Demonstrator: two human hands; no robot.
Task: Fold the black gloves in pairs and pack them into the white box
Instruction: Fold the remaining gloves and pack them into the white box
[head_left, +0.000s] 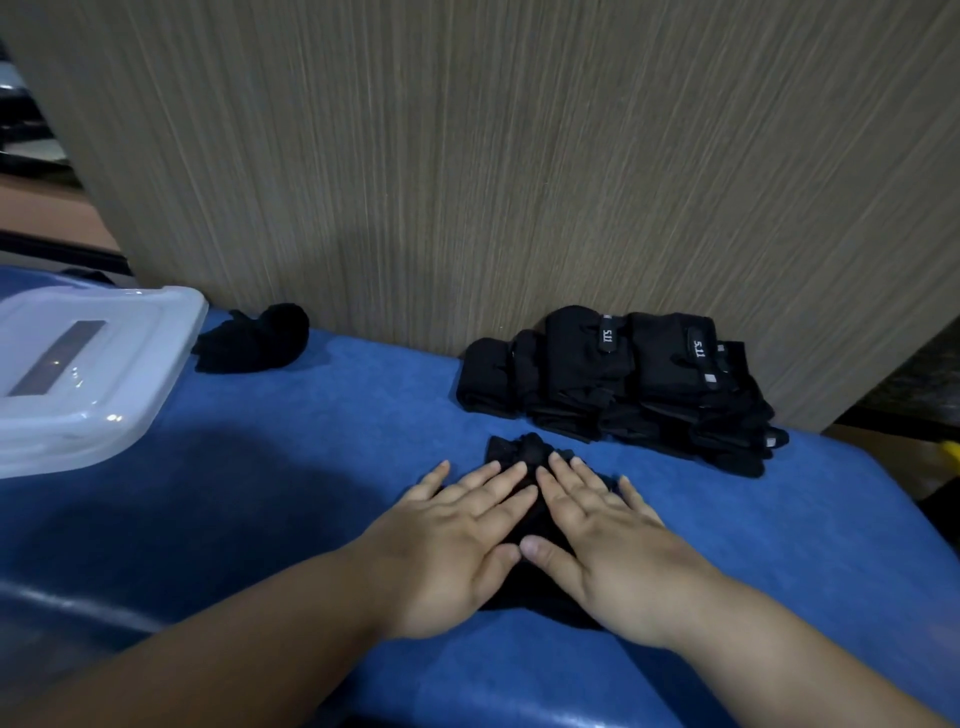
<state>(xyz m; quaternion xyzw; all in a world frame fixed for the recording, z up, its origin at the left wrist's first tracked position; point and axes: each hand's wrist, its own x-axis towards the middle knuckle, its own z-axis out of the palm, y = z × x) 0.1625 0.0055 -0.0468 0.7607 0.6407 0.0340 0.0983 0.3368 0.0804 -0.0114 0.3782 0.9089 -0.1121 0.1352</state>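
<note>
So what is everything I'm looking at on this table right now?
white box: one, translucent white, far left on the table, seemingly lidded
rolled glove bundle: one, black, beside the box against the wall
glove pile: number unclear, black, right side against the wall, two labelled straps showing on top
glove under the hands: black, centre front; one or a pair, cannot tell
table: one, blue, under everything
wall panel: one, wood-grain beige, behind the table
yellow object: one, at the right edge, mostly out of view
left hand: flat, pressing the glove
right hand: flat, pressing the glove beside the left
</note>
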